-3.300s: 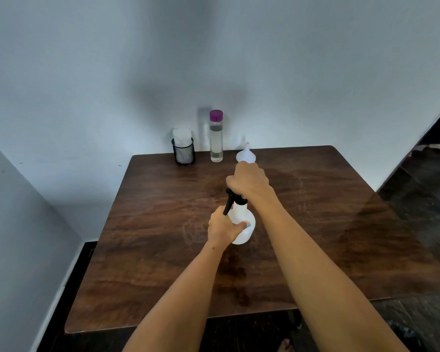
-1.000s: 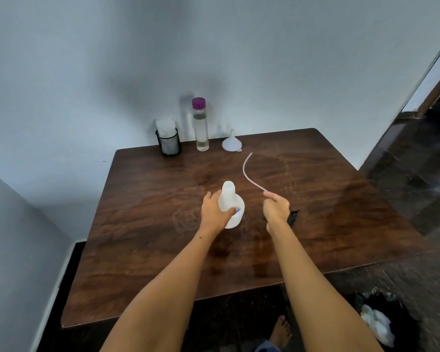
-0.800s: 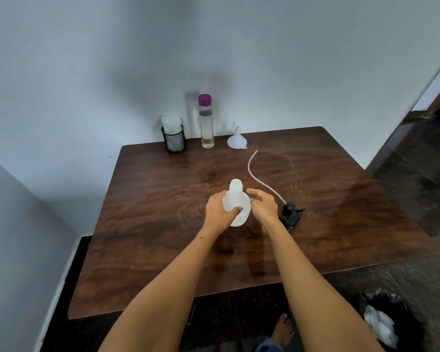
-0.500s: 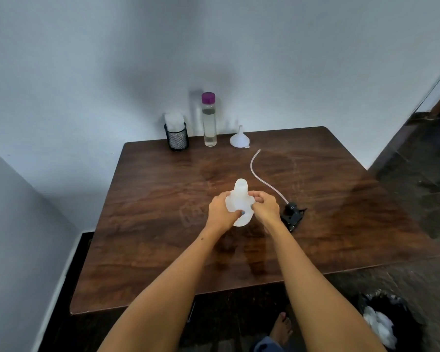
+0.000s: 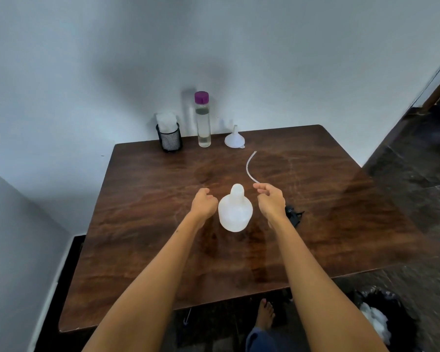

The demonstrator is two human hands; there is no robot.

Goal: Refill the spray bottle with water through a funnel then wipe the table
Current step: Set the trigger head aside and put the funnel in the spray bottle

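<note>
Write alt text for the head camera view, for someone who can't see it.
An open white spray bottle stands on a wooden table between a person's empty left hand and right hand. Its black spray head with tube lies to the right. At the back stand a funnel, a purple-capped water bottle and a mesh cup.

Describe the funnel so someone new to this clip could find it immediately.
Start at the far edge of the brown wooden table, against the wall, where three items stand in a row. The funnel is the rightmost, beside the tall purple-capped bottle. It is small, white, and sits upside down, spout pointing up.
</note>
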